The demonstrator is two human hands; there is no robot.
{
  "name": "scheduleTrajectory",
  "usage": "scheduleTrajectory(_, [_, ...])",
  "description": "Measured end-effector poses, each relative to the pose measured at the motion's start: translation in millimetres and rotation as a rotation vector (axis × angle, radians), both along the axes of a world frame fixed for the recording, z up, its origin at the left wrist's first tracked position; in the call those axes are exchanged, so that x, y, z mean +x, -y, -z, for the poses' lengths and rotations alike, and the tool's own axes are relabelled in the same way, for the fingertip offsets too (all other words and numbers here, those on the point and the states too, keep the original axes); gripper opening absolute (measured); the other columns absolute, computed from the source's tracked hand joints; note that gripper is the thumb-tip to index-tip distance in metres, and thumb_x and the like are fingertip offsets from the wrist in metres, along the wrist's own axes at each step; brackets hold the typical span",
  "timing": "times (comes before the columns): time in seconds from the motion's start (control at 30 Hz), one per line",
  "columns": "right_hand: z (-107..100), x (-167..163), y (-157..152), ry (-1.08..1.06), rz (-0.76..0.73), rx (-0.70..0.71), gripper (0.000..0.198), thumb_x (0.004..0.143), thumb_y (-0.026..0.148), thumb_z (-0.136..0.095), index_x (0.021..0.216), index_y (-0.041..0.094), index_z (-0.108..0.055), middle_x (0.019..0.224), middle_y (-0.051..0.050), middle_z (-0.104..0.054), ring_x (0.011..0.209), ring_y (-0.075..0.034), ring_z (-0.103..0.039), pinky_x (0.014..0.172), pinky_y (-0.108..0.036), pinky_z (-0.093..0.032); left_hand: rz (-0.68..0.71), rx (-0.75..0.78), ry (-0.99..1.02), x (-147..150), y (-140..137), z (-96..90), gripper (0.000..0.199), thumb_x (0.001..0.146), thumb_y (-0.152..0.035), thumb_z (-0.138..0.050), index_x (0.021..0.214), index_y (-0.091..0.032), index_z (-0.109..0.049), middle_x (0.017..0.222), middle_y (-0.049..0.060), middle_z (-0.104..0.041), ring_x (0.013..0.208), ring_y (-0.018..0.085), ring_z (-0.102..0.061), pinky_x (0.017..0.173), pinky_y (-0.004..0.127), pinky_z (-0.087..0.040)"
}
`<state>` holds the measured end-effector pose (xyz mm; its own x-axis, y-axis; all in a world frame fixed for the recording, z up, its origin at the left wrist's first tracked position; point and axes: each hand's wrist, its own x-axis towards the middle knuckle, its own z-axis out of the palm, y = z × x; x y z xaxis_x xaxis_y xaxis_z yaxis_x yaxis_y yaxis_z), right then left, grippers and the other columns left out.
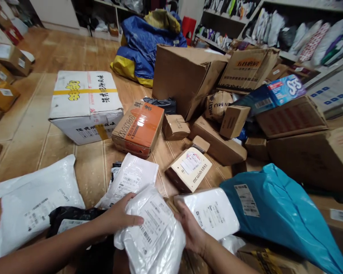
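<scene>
Both hands grip a white plastic mailer (151,232) with a printed label at 6 o'clock, low over the wooden floor (25,129): left hand (118,219) on its left edge, right hand (190,228) on its right. A teal bag (277,213) lies at 4 o'clock, an orange box (140,127) at 12.

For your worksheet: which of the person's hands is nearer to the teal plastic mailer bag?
Right. The right hand lies just left of the teal mailer bag; the left hand is farther left, across the white parcel both hold.
</scene>
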<state>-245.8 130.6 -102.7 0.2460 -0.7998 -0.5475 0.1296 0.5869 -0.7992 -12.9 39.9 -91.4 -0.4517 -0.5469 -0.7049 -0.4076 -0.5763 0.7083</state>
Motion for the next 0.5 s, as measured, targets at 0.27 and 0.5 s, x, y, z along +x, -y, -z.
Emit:
scheduleTrajectory(0.27, [-15,33,-8,0.388,0.037,0.212,0.082,0.055,0.024,-0.087,0.128,0.016,-0.050,0.111,-0.012,-0.071,0.106,-0.030,-0.066,0.099,-0.047,-0.047,0.206,-0.123,-0.046,18,30,-33.5,0.080,0.048,-0.038,-0.085,0.121,-0.021,-0.057,0.124,0.006,-0.064,0.119,0.030,-0.055,0.101,0.036,-0.043])
scheduleTrajectory(0.5, [33,62,58,-0.294,0.299,0.004,0.087,0.045,0.058,-0.083,0.110,0.009,-0.054,0.126,-0.025,-0.059,0.119,-0.039,-0.055,0.107,-0.054,-0.042,-0.324,-0.547,0.147,21,83,21.9,0.089,0.056,-0.056,-0.063,0.126,-0.005,-0.046,0.121,0.023,-0.059,0.115,0.036,-0.056,0.103,0.050,-0.043])
